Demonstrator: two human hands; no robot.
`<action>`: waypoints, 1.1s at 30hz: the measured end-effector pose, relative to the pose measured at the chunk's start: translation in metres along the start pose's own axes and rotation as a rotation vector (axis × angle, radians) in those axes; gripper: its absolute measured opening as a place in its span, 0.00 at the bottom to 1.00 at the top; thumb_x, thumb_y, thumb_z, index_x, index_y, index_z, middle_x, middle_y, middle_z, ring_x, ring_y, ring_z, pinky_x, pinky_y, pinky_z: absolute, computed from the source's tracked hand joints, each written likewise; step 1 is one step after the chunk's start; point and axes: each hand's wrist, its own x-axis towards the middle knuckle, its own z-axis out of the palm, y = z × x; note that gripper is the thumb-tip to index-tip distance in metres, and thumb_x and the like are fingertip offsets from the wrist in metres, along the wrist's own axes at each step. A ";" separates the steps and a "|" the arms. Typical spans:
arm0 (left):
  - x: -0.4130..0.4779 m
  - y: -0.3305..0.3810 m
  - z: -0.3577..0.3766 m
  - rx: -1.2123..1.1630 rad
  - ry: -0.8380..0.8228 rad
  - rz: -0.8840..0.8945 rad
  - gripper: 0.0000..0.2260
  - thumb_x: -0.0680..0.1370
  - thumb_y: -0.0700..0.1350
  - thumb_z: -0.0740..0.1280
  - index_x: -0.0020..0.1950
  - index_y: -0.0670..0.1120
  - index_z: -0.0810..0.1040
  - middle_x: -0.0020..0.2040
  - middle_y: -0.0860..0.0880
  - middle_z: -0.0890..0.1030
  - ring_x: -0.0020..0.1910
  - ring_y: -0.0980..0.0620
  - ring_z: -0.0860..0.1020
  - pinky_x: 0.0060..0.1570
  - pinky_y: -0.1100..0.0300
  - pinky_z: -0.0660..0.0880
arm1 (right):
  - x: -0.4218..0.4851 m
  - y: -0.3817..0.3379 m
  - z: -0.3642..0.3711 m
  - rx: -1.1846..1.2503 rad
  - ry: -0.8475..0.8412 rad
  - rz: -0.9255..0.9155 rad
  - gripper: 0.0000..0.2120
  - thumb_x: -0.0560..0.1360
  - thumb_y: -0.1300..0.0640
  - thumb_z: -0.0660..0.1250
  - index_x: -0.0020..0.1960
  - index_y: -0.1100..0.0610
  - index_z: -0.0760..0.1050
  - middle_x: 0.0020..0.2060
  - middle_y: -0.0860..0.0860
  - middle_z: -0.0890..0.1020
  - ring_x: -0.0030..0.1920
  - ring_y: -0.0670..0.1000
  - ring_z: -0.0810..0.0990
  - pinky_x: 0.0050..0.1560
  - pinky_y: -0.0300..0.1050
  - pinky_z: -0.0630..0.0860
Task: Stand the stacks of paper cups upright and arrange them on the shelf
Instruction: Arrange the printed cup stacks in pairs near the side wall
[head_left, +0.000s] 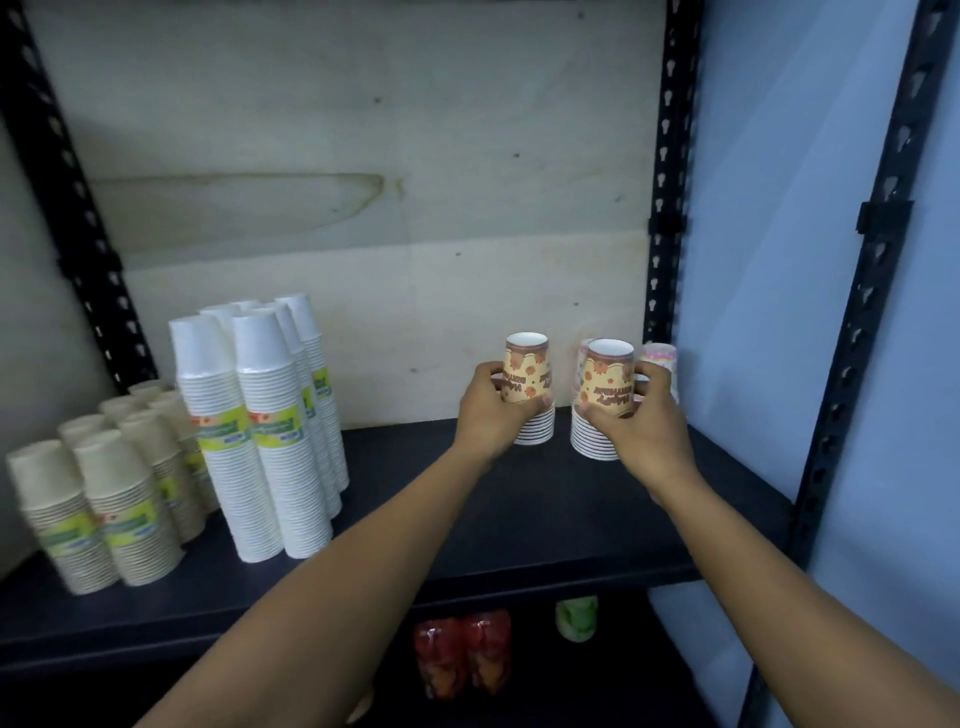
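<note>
Head view is showing you gripping 2 printed cup stacks at the back right of the shelf (519, 519): your left hand (493, 410) is wrapping the left stack (527, 389), your right hand (636, 421) the right stack (602, 400). Both stacks are standing upright, long axes vertical, rims down on the shelf, just beside each other, each directly ahead of its own hand.
</note>
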 end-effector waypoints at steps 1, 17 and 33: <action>-0.006 -0.001 -0.010 0.004 0.015 -0.003 0.32 0.71 0.49 0.80 0.70 0.50 0.68 0.58 0.55 0.76 0.54 0.55 0.77 0.48 0.63 0.73 | -0.004 -0.006 0.006 0.004 -0.014 -0.015 0.35 0.68 0.48 0.80 0.68 0.48 0.64 0.60 0.47 0.79 0.56 0.48 0.81 0.54 0.49 0.79; -0.080 -0.053 -0.096 0.044 0.193 -0.062 0.34 0.67 0.53 0.82 0.63 0.54 0.65 0.55 0.58 0.77 0.55 0.57 0.79 0.52 0.63 0.74 | -0.066 -0.040 0.077 0.071 -0.230 -0.064 0.36 0.67 0.50 0.81 0.68 0.52 0.66 0.62 0.50 0.78 0.56 0.48 0.80 0.51 0.39 0.73; -0.101 -0.082 -0.089 0.115 0.263 0.016 0.41 0.59 0.73 0.77 0.64 0.60 0.63 0.60 0.56 0.79 0.62 0.51 0.78 0.60 0.47 0.78 | -0.082 -0.020 0.087 0.110 -0.317 -0.074 0.42 0.64 0.42 0.82 0.69 0.51 0.65 0.65 0.47 0.76 0.60 0.47 0.79 0.55 0.40 0.75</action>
